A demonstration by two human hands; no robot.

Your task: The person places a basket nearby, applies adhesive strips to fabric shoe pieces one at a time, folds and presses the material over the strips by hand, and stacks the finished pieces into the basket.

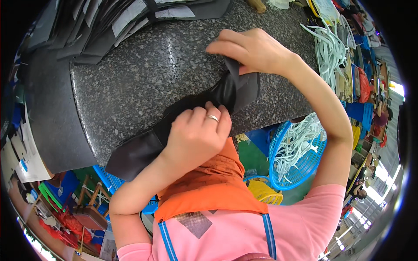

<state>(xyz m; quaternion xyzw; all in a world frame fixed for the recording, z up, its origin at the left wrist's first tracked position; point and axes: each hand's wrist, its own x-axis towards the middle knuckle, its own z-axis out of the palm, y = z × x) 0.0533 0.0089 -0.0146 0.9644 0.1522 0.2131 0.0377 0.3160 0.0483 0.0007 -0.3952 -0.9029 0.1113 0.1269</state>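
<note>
A long strip of black, leather-like sheet material [133,152] lies slantwise over the near edge of the speckled dark stone worktop [139,74]. My left hand [198,132], with a ring on one finger, is curled down on the middle of the strip, fingers bunched against it. At the strip's far right end, my right hand [254,50] pinches a raised, folded flap between thumb and fingers. The fold turns up just beneath that hand, and the thumb is partly hidden. What lies under my left palm cannot be seen.
Stacked black pieces with pale paper labels [130,19] fill the back left. Pale green strips [331,52] hang at the right edge. Below the worktop stand a blue basket [272,174] of pale strips and a yellow basket [265,193]. My orange apron [213,191] touches the front.
</note>
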